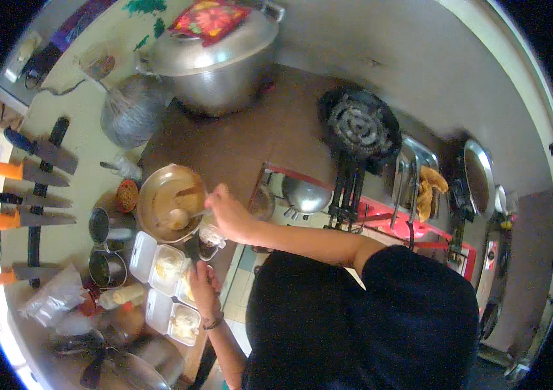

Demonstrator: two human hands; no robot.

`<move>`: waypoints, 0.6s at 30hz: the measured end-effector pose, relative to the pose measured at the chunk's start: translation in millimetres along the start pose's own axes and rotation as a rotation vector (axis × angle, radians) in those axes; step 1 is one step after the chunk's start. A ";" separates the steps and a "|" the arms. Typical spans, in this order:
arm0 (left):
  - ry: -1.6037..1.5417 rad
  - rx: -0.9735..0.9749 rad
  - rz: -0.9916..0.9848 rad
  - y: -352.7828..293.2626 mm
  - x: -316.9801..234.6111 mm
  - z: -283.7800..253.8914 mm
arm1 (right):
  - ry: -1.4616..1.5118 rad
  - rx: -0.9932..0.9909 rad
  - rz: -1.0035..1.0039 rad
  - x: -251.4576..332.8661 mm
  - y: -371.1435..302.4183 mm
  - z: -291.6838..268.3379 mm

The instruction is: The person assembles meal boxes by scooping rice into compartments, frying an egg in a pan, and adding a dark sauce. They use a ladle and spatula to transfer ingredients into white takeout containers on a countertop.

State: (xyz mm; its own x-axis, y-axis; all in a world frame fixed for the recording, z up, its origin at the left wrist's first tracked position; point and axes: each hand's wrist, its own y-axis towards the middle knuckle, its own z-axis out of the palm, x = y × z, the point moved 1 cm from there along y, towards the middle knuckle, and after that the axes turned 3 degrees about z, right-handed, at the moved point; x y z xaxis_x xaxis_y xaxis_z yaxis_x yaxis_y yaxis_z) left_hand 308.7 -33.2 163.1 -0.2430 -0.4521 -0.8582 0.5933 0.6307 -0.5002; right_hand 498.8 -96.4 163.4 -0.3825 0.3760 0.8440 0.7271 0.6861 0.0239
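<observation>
A round pan with brown sauce sits tilted at the counter's left part. My right hand is closed on the handle of a ladle, whose bowl rests in the sauce. My left hand grips the pan's black handle, below the pan. Close by my left hand are open white foam boxes with white rice in them. Part of one box is hidden behind that hand. A small container with white contents stands between my hands, partly covered by my right wrist.
A big lidded pot stands at the back, a floral cloth on its lid. Knives hang on the left wall. Metal pots and a plastic bag line the left side. A black gas burner and fried pieces are to the right.
</observation>
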 end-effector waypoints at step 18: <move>0.218 0.890 -0.022 15.5 59.8 327.0 | -0.292 -0.730 0.513 -126.5 -256.6 -295.4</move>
State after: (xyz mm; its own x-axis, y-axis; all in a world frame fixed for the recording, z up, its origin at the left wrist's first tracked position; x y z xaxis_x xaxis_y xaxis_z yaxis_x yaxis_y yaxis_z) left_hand 554.3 -256.6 141.7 -0.3470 -0.2717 -0.8976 0.9372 -0.1361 -0.3211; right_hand 529.0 -504.1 208.8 0.0277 0.7333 0.6793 0.9864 -0.1303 0.1004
